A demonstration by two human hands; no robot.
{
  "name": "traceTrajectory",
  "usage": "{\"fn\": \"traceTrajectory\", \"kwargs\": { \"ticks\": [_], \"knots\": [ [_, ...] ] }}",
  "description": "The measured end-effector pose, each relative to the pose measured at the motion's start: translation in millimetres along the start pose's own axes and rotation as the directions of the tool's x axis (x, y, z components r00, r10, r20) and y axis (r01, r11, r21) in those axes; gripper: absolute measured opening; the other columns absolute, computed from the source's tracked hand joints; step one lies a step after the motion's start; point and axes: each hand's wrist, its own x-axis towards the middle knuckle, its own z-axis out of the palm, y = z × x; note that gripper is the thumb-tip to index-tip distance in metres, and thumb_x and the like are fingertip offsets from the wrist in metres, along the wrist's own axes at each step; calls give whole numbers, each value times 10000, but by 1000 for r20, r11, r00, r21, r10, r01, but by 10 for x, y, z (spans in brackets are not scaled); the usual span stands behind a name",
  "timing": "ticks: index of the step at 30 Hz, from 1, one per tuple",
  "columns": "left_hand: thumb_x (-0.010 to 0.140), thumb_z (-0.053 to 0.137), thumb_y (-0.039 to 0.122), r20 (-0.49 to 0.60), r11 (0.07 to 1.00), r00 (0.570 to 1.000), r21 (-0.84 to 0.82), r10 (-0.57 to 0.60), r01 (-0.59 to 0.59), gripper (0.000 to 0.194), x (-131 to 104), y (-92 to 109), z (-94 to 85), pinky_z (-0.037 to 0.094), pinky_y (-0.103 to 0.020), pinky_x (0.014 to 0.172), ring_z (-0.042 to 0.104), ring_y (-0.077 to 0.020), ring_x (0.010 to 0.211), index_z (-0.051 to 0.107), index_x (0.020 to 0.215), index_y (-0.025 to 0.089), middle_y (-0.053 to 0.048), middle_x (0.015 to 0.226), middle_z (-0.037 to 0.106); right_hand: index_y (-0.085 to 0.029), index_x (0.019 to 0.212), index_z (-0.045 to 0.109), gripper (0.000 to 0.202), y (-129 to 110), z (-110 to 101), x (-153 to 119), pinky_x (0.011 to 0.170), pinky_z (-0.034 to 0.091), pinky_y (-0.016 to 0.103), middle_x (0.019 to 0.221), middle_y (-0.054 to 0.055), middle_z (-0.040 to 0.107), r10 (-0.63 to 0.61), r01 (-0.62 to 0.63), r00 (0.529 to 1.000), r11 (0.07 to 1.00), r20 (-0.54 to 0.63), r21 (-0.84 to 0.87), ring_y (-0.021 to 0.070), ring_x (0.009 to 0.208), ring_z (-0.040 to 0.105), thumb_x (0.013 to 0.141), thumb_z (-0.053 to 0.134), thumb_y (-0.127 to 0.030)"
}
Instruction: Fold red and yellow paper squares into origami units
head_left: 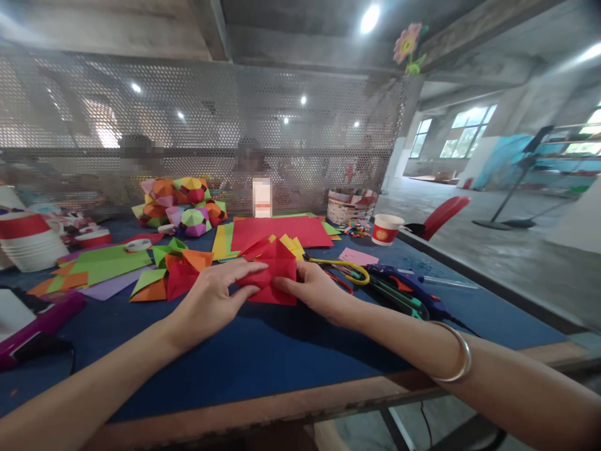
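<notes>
A folded piece of red paper [270, 285] is held between both hands above the blue tabletop. My left hand [213, 297] pinches its left side, thumb below and fingers along the fold. Its right edge lies in the grip of my right hand [322, 291], with the thumb pressed on the front. Just behind are a stack of red paper sheets [286, 232] and small yellow paper pieces [293, 245]. Left of the held paper sit folded green, orange and red paper shapes [173, 275]. Yellow-handled scissors [357, 272] lie right of my right hand.
A green utility knife [399, 294] and a blue glue gun [417, 288] lie at the right. Behind stand a paper cup [387, 230], a woven basket [352, 207] and colourful paper balls [192, 207]. Stacked cups [30, 241] and a purple tool [42, 326] are at left.
</notes>
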Motion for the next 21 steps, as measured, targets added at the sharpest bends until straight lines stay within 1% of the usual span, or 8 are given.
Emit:
{"fn": "traceTrajectory", "kwargs": {
  "ticks": [3,5,9,11,13,16,21],
  "knots": [
    [943,670,239,-36,1000,999,-13,19,-19,196,17,25,1,629,-338,862,786,-235,934,794,1087,190,-74,1030,826,-183,787,636,140,-15,1,-3,637,437,267,727,-1,651,35,-36,999,999,16,32,143,652,546,852,675,-300],
    [951,659,226,-42,999,998,-27,39,-41,166,27,40,-6,623,-299,798,782,-212,885,801,1032,195,-62,981,821,-182,822,648,120,-18,1,-2,663,448,270,765,-1,669,19,-19,1000,1000,22,18,148,684,564,851,671,-295],
    [962,648,211,-32,997,998,-36,62,-63,162,31,40,-24,581,-254,729,749,-168,805,807,986,198,-39,899,787,-179,881,658,110,-1,7,-2,721,470,282,859,15,709,-103,103,995,990,3,-100,168,770,601,840,666,-281],
    [970,640,227,-25,998,998,-5,65,-65,176,31,28,-33,559,-248,700,722,-153,772,815,984,213,-23,865,753,-175,917,668,121,7,11,-9,746,473,290,914,30,728,-164,161,986,970,-3,-180,180,816,620,848,656,-274],
    [979,632,257,-32,996,997,54,73,-71,191,33,17,-43,539,-250,673,701,-154,768,822,975,235,-16,857,718,-171,957,680,140,4,12,-20,768,472,296,958,43,741,-195,191,981,952,4,-239,190,854,634,861,642,-265],
    [988,621,290,-36,989,995,120,90,-85,210,32,12,-55,526,-259,665,683,-165,797,826,960,251,-23,875,683,-165,976,688,144,-17,10,-33,780,470,296,967,49,746,-195,196,980,948,29,-252,191,860,637,875,625,-246],
    [1000,602,308,-22,987,995,123,102,-98,225,14,11,-57,518,-258,662,667,-163,804,819,964,264,-22,880,664,-175,898,681,91,-42,1,-26,744,462,286,893,30,732,-152,158,987,962,46,-224,181,812,620,881,615,-236]
  ]
}}
